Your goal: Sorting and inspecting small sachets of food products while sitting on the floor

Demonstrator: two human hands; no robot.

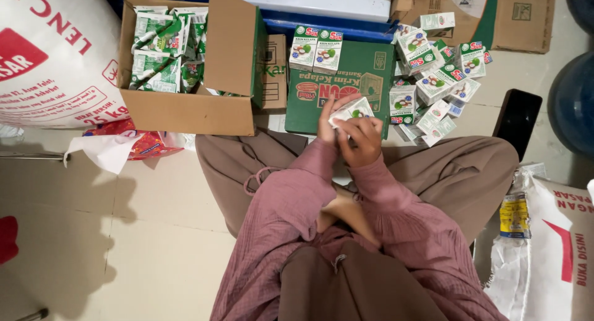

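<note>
Both arms, in loose pink sleeves, reached forward from the seated body and bent in at the elbows so the hands met at the midline over the lap. Left hand stood upright on the left, fingers extended and lightly curled, thumb side turned inward, pressed against the right hand. Right hand sat just beside and slightly lower, back of the hand up, fingers curled closed in a pinching grip, wrist flexed a little.
</note>
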